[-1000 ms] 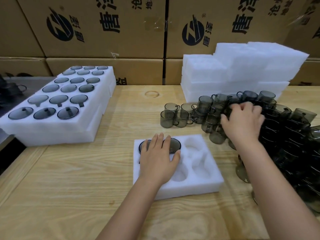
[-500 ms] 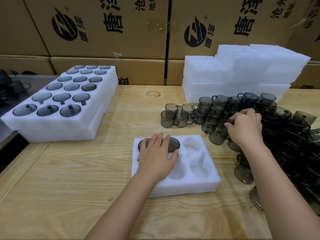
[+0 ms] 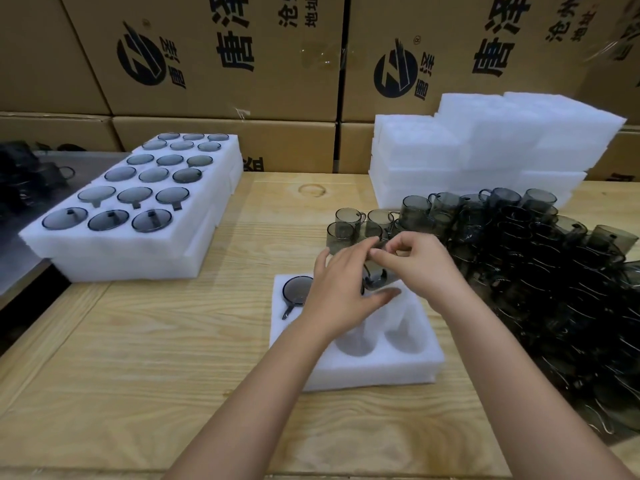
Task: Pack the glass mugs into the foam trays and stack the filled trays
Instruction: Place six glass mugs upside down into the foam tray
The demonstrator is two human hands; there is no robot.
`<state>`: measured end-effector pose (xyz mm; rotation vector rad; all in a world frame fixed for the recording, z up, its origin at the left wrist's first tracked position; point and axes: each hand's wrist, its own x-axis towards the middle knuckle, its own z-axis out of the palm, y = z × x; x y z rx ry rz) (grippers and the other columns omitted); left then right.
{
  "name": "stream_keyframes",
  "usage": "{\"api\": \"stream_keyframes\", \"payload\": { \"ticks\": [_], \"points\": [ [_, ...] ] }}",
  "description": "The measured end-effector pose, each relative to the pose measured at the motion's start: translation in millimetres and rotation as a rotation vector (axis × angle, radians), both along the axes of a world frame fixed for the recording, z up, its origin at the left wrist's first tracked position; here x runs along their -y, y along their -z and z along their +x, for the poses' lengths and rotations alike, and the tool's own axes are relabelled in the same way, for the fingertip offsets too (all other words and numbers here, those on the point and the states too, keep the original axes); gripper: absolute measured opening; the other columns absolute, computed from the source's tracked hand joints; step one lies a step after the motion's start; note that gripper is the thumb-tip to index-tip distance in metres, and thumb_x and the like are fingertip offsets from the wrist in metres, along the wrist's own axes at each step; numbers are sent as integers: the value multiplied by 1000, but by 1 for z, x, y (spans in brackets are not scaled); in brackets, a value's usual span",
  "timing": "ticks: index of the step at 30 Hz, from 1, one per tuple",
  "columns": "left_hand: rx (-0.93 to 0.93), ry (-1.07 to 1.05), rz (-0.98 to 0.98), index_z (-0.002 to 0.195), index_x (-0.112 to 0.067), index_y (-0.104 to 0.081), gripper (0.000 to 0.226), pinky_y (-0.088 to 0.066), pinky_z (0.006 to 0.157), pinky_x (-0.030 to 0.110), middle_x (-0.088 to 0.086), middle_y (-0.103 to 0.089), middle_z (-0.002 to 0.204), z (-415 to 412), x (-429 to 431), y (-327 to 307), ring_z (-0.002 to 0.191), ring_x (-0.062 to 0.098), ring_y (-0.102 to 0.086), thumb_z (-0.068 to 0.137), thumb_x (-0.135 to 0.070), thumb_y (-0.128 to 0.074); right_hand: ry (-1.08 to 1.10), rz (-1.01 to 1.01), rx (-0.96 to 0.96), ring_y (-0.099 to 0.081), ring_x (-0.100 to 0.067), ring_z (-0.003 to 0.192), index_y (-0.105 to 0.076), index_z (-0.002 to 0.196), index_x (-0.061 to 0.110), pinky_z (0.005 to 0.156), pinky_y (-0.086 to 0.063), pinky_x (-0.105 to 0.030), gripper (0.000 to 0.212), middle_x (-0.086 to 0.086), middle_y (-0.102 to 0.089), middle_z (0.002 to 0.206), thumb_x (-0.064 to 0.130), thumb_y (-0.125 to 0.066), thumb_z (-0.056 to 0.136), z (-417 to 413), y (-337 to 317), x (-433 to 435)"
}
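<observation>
As right hand (image 3: 415,268) pinches the mug (image 3: 375,280) — left hand (image 3: 341,289) clasps it (above the tray (image 3: 381,372)).

I'm holding a smoky glass mug (image 3: 375,278) over the foam tray (image 3: 381,370); second mug (image 3: 297,289) sitting in its far-left pocket.

Pale wooden table (image 3: 138,358), wall of printed cardboard boxes (image 3: 214,57) behind
</observation>
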<state>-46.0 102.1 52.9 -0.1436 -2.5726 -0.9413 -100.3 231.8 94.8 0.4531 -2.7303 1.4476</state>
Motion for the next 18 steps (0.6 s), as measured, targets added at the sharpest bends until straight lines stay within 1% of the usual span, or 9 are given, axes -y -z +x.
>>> {"api": "stream_keyframes", "payload": {
  "ticks": [2,4,6,8,10,12,14,16,18],
  "points": [
    [-22,-21,56,133,-30,-45,57,-10,116,40,-14,-58,125,-4,1,-1,121,6,-47,83,-49,-65,19,60,-23,-55,-7,72,-58,77,24,56,-35,-24,24,12,-60,78,44,-71,75,1,1,2],
    [-37,-17,71,130,-28,-48,55,-15,115,38,-14,-61,122,-6,1,-2,115,5,-51,82,-48,-67,17,48,21,-58,-13,88,-55,98,21,67,-45,-29,37,8,-59,95,46,-71,75,-1,2,1],
    [-22,15,88,132,-27,-47,61,-21,113,40,-13,-60,123,-6,2,-2,104,-2,-46,79,-46,-71,8,-9,71,-58,-14,95,-51,114,20,80,-48,-32,53,4,-59,103,45,-74,73,-3,1,-2],
    [63,84,91,138,-29,-39,72,-21,114,39,-12,-54,131,-5,2,-3,96,-12,-31,77,-46,-73,10,52,29,-58,-12,95,-55,115,21,79,-45,-28,53,5,-62,102,45,-76,72,-7,-1,-7],
    [166,160,103,145,-29,-31,80,-20,115,40,-9,-48,140,-6,4,-4,104,-13,-28,78,-40,-73,16,138,-34,-56,-9,91,-61,111,22,74,-40,-24,48,7,-63,97,44,-77,71,-10,-3,-11],
    [236,207,144,146,-28,-30,78,-25,114,39,-7,-47,140,-9,9,-4,124,2,-38,80,-23,-70,14,185,-54,-54,-9,89,-62,110,21,72,-36,-22,48,8,-62,96,43,-78,71,-12,-2,-11],
    [307,235,194,145,-30,-33,76,-38,102,28,-6,-49,139,-11,13,-3,125,15,-48,79,-6,-61,-7,283,-73,-53,-11,92,-61,112,19,74,-37,-23,49,4,-63,102,42,-77,72,-13,4,-10],
    [370,225,223,145,-32,-33,75,-38,87,16,-5,-49,140,-11,16,0,127,8,-45,79,-2,-54,-27,360,-81,-56,-15,100,-60,116,17,78,-39,-25,53,1,-64,108,43,-76,74,-13,10,-12],
    [394,203,230,145,-33,-33,72,-36,79,13,-6,-48,141,-13,18,6,121,5,-48,81,-4,-51,-25,378,-74,-56,-17,105,-59,118,16,80,-42,-27,55,-1,-63,110,45,-74,75,-12,14,-13]
  ]
}}
